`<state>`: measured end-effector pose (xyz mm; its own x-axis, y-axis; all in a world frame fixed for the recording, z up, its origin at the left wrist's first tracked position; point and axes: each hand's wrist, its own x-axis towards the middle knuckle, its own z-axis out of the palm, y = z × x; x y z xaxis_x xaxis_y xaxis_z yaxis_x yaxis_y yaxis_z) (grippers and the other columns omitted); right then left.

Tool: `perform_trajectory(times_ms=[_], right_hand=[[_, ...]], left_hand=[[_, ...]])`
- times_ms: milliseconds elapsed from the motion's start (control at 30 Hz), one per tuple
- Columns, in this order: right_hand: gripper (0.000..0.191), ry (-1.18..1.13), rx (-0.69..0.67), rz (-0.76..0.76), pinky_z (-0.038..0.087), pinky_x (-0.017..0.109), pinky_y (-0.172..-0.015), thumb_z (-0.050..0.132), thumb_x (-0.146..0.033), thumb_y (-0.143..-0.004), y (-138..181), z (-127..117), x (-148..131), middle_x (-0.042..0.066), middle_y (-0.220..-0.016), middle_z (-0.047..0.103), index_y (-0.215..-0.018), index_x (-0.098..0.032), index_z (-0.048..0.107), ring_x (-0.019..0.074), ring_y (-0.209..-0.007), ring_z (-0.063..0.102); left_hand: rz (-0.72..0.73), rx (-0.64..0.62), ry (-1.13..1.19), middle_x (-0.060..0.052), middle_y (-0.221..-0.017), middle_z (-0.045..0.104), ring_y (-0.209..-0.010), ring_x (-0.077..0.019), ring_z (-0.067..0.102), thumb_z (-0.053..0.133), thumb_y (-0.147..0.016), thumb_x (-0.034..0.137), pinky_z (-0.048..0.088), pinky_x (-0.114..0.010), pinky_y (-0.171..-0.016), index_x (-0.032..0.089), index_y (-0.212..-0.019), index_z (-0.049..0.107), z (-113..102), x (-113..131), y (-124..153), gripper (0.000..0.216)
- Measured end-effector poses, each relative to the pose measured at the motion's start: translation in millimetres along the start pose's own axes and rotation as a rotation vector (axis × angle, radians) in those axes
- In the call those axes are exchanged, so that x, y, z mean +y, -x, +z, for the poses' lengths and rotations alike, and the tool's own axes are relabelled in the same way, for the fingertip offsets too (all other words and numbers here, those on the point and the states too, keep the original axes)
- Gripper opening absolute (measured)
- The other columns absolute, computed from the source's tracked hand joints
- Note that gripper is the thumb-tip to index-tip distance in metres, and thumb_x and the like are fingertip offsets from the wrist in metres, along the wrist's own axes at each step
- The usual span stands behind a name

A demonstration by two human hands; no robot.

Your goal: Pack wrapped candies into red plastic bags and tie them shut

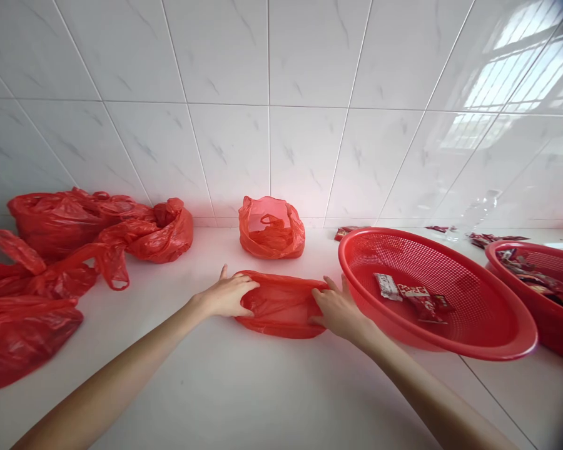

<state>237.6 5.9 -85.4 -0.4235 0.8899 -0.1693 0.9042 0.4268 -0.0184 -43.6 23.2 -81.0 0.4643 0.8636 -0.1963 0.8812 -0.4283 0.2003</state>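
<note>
Between my hands a red plastic bag [281, 306] lies on the white counter, its mouth spread wide and facing up. My left hand [229, 295] grips the bag's left rim, with fingers reaching over the edge into the mouth. On the opposite side my right hand [340, 309] holds the right rim in the same way, close beside a large red plastic basket [370, 325]. A few small wrapped snacks [415, 292] lie in that basket. Just behind the bag stands another red plastic bag [272, 240], its top open and something red inside.
Several filled red bags [75, 225] are heaped at the left. A second red basket [516, 281] with many wrapped snacks stands far right. Loose packets [495, 239] and a clear plastic bottle [481, 209] lie behind the baskets. A tiled wall [229, 144] closes off the back.
</note>
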Motion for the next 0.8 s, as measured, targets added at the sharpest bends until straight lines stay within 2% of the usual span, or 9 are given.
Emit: perform_trajectory(times_ms=[100, 233, 400, 533, 600, 667, 733, 800], right_hand=[[0.033, -0.015, -0.014, 0.017, 0.018, 0.066, -0.115, 0.067, -0.039, -0.086, 2, -1, 4, 0.021, -0.108, 0.073, -0.102, -0.01, 0.068, 0.0416, -0.147, 0.028], [0.022, -0.054, 0.05, -0.041, 0.013, 0.066, -0.118, 0.062, -0.027, -0.087, 13, -6, -2, 0.019, -0.106, 0.073, -0.1, -0.01, 0.069, 0.04, -0.15, 0.022], [0.022, -0.132, 0.208, -0.21, 0.007, 0.062, -0.122, 0.059, -0.025, -0.091, 34, -20, -16, 0.016, -0.13, 0.065, -0.106, -0.014, 0.07, 0.0365, -0.151, 0.018], [0.026, -0.211, 0.335, -0.29, 0.016, 0.057, -0.123, 0.058, -0.029, -0.093, 52, -43, -13, 0.01, -0.136, 0.063, -0.113, -0.019, 0.07, 0.0317, -0.151, 0.023], [0.032, -0.278, 0.377, -0.269, 0.029, 0.054, -0.119, 0.058, -0.035, -0.093, 59, -60, 2, 0.008, -0.134, 0.064, -0.12, -0.021, 0.068, 0.0313, -0.146, 0.034], [0.04, -0.357, 0.407, -0.156, 0.043, 0.049, -0.108, 0.057, -0.043, -0.093, 63, -77, 28, 0.008, -0.136, 0.063, -0.127, -0.024, 0.065, 0.0323, -0.136, 0.048], [0.048, -0.386, 0.396, 0.005, 0.048, 0.047, -0.1, 0.057, -0.052, -0.091, 62, -90, 64, 0.009, -0.133, 0.064, -0.131, -0.026, 0.063, 0.0334, -0.123, 0.058], [0.057, -0.367, 0.296, 0.118, 0.045, 0.043, -0.1, 0.056, -0.056, -0.09, 58, -93, 106, 0.011, -0.137, 0.061, -0.138, -0.025, 0.057, 0.0338, -0.123, 0.057]], left_hand=[[-0.02, -0.031, 0.006, -0.009, -0.142, 0.056, -0.136, -0.0329, 0.045, 0.07, -0.073, 0.049, -0.006, -0.064, -0.118, 0.031, -0.133, 0.058, -3, 1, 5, 0.064], [-0.016, -0.017, -0.002, -0.01, -0.139, 0.057, -0.132, -0.0347, 0.048, 0.068, -0.074, 0.051, -0.003, -0.065, -0.118, 0.03, -0.133, 0.058, 0, 6, 6, 0.064], [-0.03, 0.012, -0.012, -0.013, -0.134, 0.058, -0.124, -0.0353, 0.054, 0.063, -0.079, 0.054, 0.0, -0.072, -0.114, 0.027, -0.126, 0.062, 11, 11, 2, 0.054], [-0.036, -0.002, -0.01, -0.014, -0.132, 0.06, -0.123, -0.0349, 0.054, 0.062, -0.081, 0.055, -0.003, -0.073, -0.113, 0.026, -0.126, 0.062, 13, 17, -1, 0.054], [-0.015, -0.016, 0.016, -0.013, -0.129, 0.062, -0.123, -0.0342, 0.054, 0.059, -0.083, 0.058, -0.005, -0.072, -0.113, 0.027, -0.126, 0.063, 10, 22, -1, 0.053], [0.01, -0.027, 0.059, -0.013, -0.133, 0.061, -0.128, -0.0341, 0.051, 0.055, -0.086, 0.06, -0.006, -0.07, -0.114, 0.027, -0.128, 0.062, 4, 29, 1, 0.054], [0.039, -0.029, 0.102, -0.013, -0.138, 0.059, -0.134, -0.0341, 0.046, 0.052, -0.088, 0.061, -0.006, -0.068, -0.116, 0.027, -0.132, 0.061, -3, 36, 5, 0.056], [0.072, -0.022, 0.138, -0.011, -0.14, 0.058, -0.139, -0.0337, 0.042, 0.051, -0.089, 0.06, -0.005, -0.066, -0.117, 0.027, -0.133, 0.06, -11, 44, 11, 0.055]])
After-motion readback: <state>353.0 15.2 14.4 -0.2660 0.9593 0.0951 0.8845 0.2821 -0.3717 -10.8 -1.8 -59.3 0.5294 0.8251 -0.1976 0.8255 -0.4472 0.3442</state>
